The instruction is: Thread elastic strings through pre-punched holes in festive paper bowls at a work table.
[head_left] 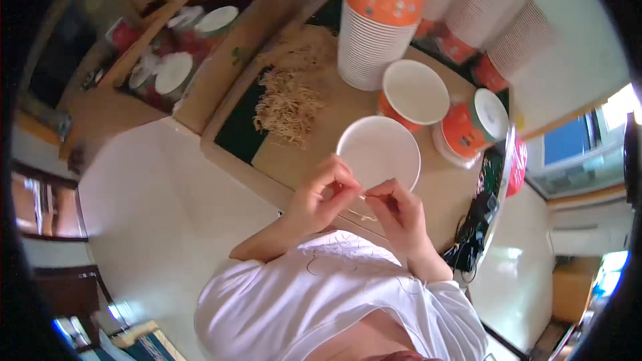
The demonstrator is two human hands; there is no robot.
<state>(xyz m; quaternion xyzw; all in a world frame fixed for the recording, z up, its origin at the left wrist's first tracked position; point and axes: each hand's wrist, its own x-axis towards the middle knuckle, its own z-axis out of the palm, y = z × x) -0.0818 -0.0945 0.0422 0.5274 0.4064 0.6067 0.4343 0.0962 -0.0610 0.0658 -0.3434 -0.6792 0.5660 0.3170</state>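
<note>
Both my hands meet just over the near rim of an open white paper bucket point(382, 147), fingertips pinched together. My left hand point(322, 192) and my right hand point(399, 214) grip a thin pale strand point(362, 216), whose loose end hangs below the fingers. It looks like the strands of the tan, tangled pile point(291, 103) on the table's left side. Most of the held piece is hidden by the fingers. Beyond the near bucket stands a second open bucket point(416, 93), orange outside and white within.
A tall stack of paper buckets point(378, 33) rises at the back, by a reflective wall. To the right are a lidded orange bucket point(465, 127) and black cables point(471, 230). A cardboard box point(221, 60) holding lidded containers stands left of the table.
</note>
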